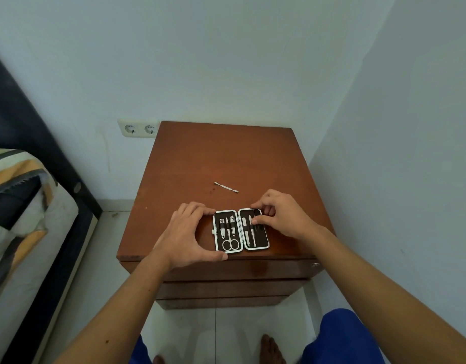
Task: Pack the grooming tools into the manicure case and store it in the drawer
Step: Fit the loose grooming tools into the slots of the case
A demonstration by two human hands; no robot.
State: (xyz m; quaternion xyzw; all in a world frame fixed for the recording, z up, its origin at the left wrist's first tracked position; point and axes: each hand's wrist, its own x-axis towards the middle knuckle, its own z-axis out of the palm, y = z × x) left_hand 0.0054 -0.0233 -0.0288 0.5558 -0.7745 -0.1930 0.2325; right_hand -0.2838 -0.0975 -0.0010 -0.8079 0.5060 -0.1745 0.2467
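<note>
The manicure case (241, 230) lies open flat near the front edge of the brown nightstand (226, 158). Its left half holds clippers and small scissors (230, 245); its right half holds several slim tools under elastic bands. My left hand (189, 232) cups the case's left side, thumb at the front corner, fingers at the back corner. My right hand (279, 214) rests on the right half, thumb and forefinger pinching a thin tool (253, 219) by its upper end. One loose metal tool (226, 187) lies on the wood behind the case.
The nightstand has closed drawers (226, 271) on its front, with a small knob (315, 265) at the right. A wall socket (138, 128) is behind on the left. A bed (22, 206) stands to the left. My feet (271, 349) are on the tiled floor.
</note>
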